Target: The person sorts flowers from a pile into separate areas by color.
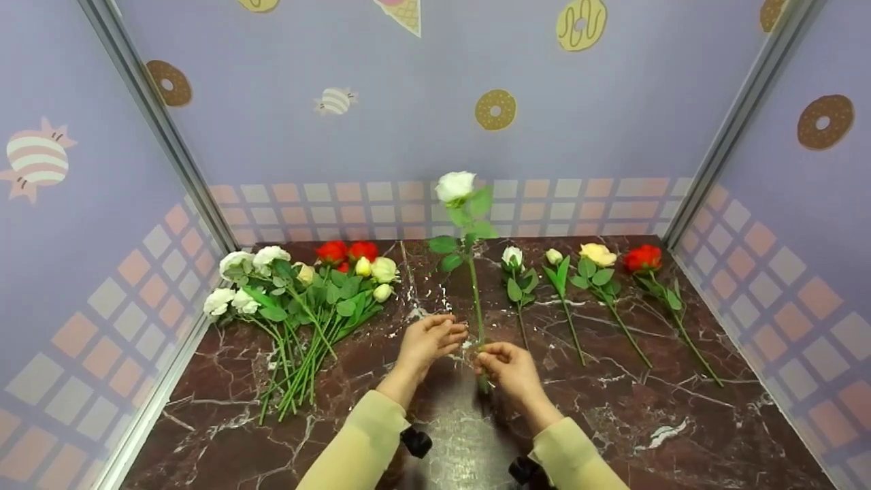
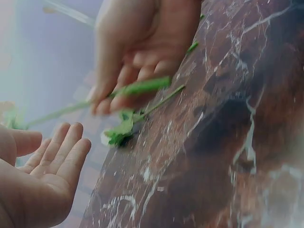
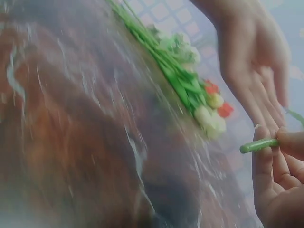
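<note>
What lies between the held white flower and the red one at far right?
Three stems, per the head view, left to right: small white flower, pale bud, yellow flower.

Flower pile: blocks the left
White rose: standing obstacle — mid-table
Single stems: passable gaps — between them
</note>
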A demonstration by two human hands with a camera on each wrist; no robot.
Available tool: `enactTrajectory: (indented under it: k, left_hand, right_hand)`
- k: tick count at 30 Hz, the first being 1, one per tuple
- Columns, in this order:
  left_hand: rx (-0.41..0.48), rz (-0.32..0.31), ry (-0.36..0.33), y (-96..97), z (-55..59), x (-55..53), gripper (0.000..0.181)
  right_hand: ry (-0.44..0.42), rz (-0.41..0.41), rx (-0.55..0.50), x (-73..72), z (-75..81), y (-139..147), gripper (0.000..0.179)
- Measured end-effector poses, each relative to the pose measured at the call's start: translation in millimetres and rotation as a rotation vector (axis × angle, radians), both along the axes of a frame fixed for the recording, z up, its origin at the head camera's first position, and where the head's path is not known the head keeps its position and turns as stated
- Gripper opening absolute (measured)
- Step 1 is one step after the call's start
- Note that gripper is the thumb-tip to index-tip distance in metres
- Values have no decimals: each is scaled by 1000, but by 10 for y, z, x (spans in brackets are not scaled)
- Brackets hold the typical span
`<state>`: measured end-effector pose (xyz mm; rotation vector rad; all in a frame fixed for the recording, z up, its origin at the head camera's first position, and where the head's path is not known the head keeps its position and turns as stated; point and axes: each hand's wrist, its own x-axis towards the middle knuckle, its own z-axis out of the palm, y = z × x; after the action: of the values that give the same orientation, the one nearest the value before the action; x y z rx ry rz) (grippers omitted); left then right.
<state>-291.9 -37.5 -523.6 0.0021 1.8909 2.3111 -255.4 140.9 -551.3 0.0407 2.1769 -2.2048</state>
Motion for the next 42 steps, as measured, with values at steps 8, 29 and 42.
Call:
enactTrajectory:
  k: [8,29,42]
  left_hand:
    - [5,157,-57,-490,-35,-45,38]
    - [-187,557,-130,-1757,-112,-82,40]
    - [-468,684,-136,-1859,-225,-100,29]
  right_hand:
    - [124,-223,325,-144,-69,353,15]
    - [112,-336,902,-353,-269,687,12]
    - [27,-229,963,-371,-267,587,19]
